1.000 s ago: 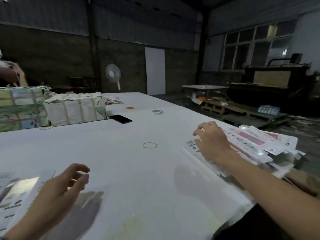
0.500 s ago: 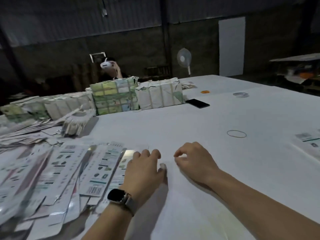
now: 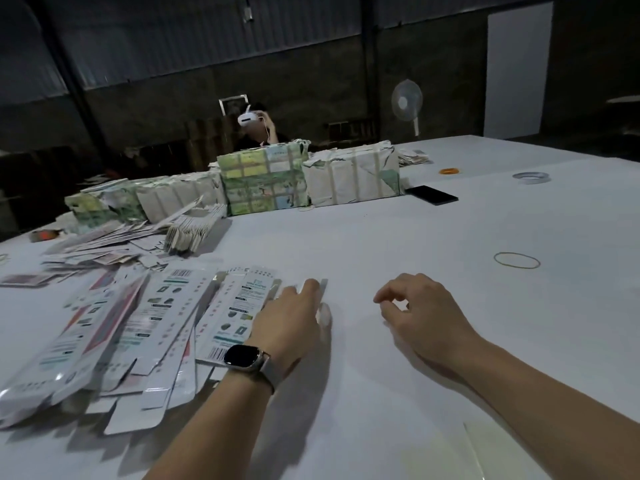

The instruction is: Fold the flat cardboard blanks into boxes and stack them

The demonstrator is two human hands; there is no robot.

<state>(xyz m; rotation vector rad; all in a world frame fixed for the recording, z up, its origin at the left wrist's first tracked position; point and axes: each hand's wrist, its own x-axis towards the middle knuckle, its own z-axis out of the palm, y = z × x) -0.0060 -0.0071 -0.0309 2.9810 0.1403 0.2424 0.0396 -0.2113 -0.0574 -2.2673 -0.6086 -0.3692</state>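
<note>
While the left hand [image 3: 294, 317] lies flat with straight fingers on the right edge of the blanks [image 3: 138, 327], the right hand [image 3: 420, 311] hangs just over the white tabletop [image 3: 381, 237], fingers loosely curled, holding nothing. The blanks lie in a messy pile at the left. A rubber band [image 3: 516, 260] lies farther right. Wrapped bundles [image 3: 265, 181] sit at the back.

A white table [image 3: 381, 393] carries flat cardboard blanks [image 3: 145, 327] lower left, wrapped bundles [image 3: 353, 176] upper centre, a phone [image 3: 431, 194], and a rubber band [image 3: 516, 260] at right.
</note>
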